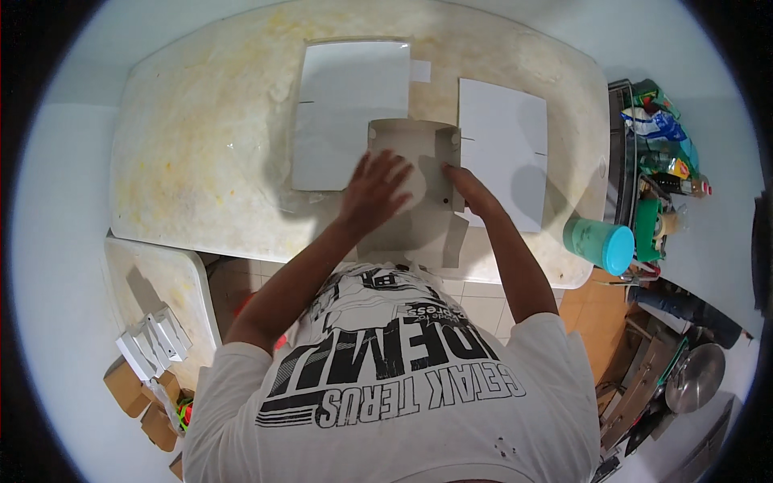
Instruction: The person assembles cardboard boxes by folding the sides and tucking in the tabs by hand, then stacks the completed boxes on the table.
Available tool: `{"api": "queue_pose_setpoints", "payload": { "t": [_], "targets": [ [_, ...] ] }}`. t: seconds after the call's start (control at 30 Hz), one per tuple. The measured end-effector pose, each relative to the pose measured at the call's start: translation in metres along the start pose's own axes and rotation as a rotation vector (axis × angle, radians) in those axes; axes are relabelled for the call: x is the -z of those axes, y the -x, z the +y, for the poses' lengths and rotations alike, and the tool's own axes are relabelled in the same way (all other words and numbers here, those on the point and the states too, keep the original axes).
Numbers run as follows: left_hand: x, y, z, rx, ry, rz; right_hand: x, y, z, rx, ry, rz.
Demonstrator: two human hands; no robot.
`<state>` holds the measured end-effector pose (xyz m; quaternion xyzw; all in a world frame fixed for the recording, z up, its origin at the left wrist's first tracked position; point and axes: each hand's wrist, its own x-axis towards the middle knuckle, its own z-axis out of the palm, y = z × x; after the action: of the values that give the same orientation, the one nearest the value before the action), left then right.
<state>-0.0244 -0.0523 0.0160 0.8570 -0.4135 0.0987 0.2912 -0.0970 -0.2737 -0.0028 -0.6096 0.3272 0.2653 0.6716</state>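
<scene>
A grey cardboard box, partly folded with its far and right walls standing up, lies at the table's near edge in front of my body. My right hand pinches its right wall, thumb on the inner face and fingers outside. Over the box's left side is my left hand, fingers spread and holding nothing; whether it touches the cardboard I cannot tell. Behind and to the left lies a stack of flat white sheets in clear plastic. Another white sheet or stack lies to the right.
The stained whitish table spans the view. A teal lidded container lies on its side near the right edge. Bottles and packets fill a rack beyond. Folded white boxes stand on a lower surface at left. Pans hang lower right.
</scene>
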Motion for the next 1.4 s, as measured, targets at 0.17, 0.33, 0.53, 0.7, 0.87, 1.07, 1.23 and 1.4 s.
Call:
{"api": "queue_pose_setpoints", "payload": {
  "t": [0.17, 0.33, 0.53, 0.7, 0.87, 1.07, 1.23, 1.4],
  "targets": [
    [0.001, -0.009, 0.031, -0.029, -0.178, -0.668, 0.004, 0.026, -0.010, -0.010, 0.034, -0.024],
    [0.025, -0.006, 0.041, -0.001, -0.141, -0.724, -0.005, 0.058, -0.009, 0.009, -0.030, -0.118],
    [0.064, -0.003, 0.043, -0.055, 0.033, -0.504, -0.018, 0.093, 0.002, 0.118, -0.248, -0.232],
    [0.110, 0.027, -0.010, 0.222, 0.402, -0.084, -0.030, 0.105, 0.013, 0.177, -0.405, -0.142],
    [0.086, 0.018, -0.009, 0.607, 1.142, -0.674, -0.050, 0.089, 0.014, 0.086, -0.335, -0.124],
    [0.069, 0.033, -0.009, 1.078, 1.268, -0.656, -0.065, 0.086, -0.012, 0.123, 0.177, 0.125],
    [0.055, 0.054, -0.016, 1.046, 1.141, -0.570, -0.111, 0.125, -0.002, 0.742, 1.344, 0.506],
    [0.093, 0.045, 0.031, 0.995, 1.137, -0.489, -0.131, 0.123, 0.017, 0.712, 1.346, 0.467]
  ]
}}
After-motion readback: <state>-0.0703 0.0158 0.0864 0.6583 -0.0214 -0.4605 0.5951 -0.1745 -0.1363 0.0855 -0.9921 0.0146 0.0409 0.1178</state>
